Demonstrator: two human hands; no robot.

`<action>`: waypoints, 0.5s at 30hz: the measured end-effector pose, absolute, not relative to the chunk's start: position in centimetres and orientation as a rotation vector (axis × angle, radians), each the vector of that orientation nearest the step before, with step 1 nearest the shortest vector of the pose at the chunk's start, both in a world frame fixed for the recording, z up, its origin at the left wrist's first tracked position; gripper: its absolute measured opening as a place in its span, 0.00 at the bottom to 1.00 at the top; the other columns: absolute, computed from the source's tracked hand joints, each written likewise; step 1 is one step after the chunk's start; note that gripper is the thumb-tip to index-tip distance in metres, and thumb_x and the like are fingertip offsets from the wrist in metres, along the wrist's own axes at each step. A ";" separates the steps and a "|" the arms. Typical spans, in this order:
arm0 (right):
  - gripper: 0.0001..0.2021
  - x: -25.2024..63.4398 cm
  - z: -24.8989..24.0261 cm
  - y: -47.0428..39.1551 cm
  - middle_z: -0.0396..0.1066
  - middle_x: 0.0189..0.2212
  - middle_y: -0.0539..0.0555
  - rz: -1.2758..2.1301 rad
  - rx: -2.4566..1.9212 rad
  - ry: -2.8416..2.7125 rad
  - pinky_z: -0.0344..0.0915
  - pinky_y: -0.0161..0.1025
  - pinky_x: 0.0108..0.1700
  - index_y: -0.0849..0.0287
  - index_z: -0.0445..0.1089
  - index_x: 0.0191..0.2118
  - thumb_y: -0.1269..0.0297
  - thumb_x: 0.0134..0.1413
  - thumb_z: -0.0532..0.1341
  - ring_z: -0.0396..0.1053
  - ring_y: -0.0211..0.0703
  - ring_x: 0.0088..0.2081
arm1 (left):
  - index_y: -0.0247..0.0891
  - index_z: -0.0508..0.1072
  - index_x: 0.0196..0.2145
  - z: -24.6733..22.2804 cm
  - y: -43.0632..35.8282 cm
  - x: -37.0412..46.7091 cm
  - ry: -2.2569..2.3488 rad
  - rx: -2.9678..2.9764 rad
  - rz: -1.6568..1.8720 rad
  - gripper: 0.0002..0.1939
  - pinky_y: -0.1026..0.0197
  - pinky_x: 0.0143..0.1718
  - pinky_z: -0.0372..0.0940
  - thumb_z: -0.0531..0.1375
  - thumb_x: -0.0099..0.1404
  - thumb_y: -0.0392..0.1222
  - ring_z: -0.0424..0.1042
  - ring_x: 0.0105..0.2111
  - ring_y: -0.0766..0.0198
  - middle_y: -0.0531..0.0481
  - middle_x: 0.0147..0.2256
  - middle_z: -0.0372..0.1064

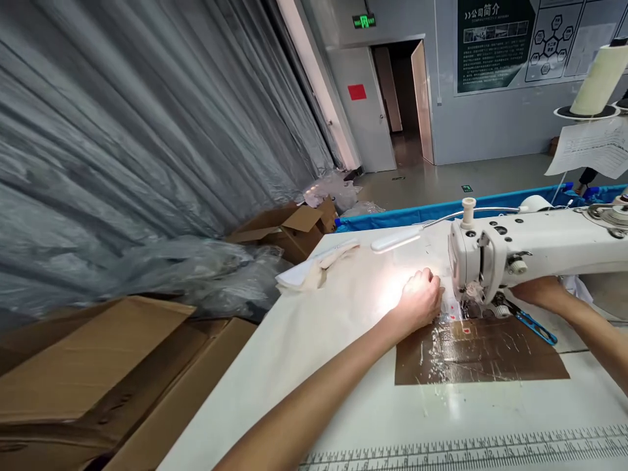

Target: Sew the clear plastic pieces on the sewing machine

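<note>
My left hand [420, 297] is on the table just left of the sewing machine's needle area, its fingers curled closed. What they hold, if anything, is hidden. Behind the head of the white sewing machine [549, 239] is my right hand [537, 291], its fingers covered by the machine. A pair of blue thread snips [536, 325] lies just in front of that hand; whether the hand holds it I cannot tell. A brown sheet [485, 363] with loose thread bits and small red marks lies under the needle area.
A measuring tape strip [466, 451] runs along the table's front edge. Folded white cloth [316, 265] lies at the far left corner. A white lamp [397, 239] stretches over the back. Cardboard boxes [98, 353] stand left of the table. A thread cone [599, 82] rises at right.
</note>
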State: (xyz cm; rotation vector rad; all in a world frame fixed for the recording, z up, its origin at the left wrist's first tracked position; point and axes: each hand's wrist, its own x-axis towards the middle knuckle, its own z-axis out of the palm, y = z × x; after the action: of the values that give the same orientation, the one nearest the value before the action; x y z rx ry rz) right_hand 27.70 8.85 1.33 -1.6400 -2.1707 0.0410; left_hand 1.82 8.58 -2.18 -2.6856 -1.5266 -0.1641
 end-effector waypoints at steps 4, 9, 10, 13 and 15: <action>0.16 29.6 -0.5 4.4 0.78 0.39 0.57 0.214 -1.665 -2.301 0.71 0.41 0.37 0.59 0.75 0.47 0.64 0.62 0.53 0.76 0.52 0.39 | 0.32 0.72 0.42 -2.4 7.9 3.1 -1.561 -2.695 -0.284 0.13 0.46 0.46 0.68 0.49 0.70 0.38 0.71 0.44 0.48 0.36 0.41 0.70; 0.20 31.6 -3.4 1.0 0.76 0.44 0.61 -0.124 -1.442 -2.402 0.72 0.50 0.42 0.59 0.77 0.45 0.71 0.57 0.49 0.73 0.57 0.45 | 0.34 0.71 0.47 -2.0 9.0 3.0 -1.595 -2.722 -0.457 0.15 0.54 0.52 0.68 0.47 0.70 0.35 0.72 0.49 0.56 0.40 0.47 0.72; 0.20 31.8 -3.4 0.6 0.76 0.43 0.62 -0.211 -1.449 -2.378 0.72 0.53 0.41 0.60 0.77 0.44 0.72 0.56 0.49 0.73 0.59 0.44 | 0.35 0.70 0.49 -1.9 9.0 2.6 -1.609 -2.712 -0.509 0.16 0.55 0.54 0.68 0.47 0.70 0.34 0.70 0.52 0.58 0.41 0.50 0.71; 0.18 31.3 -1.7 -0.8 0.77 0.39 0.61 -0.274 -1.335 -2.344 0.74 0.52 0.36 0.58 0.77 0.40 0.70 0.57 0.49 0.75 0.58 0.39 | 0.36 0.67 0.54 -1.2 8.4 0.4 -1.661 -2.648 -0.666 0.20 0.55 0.61 0.63 0.45 0.70 0.33 0.65 0.58 0.59 0.42 0.57 0.66; 0.17 30.5 0.3 -2.5 0.78 0.38 0.57 -0.092 -1.180 -2.323 0.75 0.44 0.34 0.54 0.76 0.41 0.68 0.61 0.49 0.77 0.50 0.36 | 0.36 0.68 0.55 -0.9 7.4 -1.2 -1.675 -2.607 -0.789 0.20 0.52 0.61 0.63 0.46 0.70 0.34 0.66 0.58 0.58 0.42 0.57 0.67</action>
State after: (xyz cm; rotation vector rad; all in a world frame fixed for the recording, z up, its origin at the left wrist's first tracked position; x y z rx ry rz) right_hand 30.50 -2.52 0.27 -1.1802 -2.3231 -0.0921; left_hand -1.23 7.39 -0.88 -2.6066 -1.6754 -0.7889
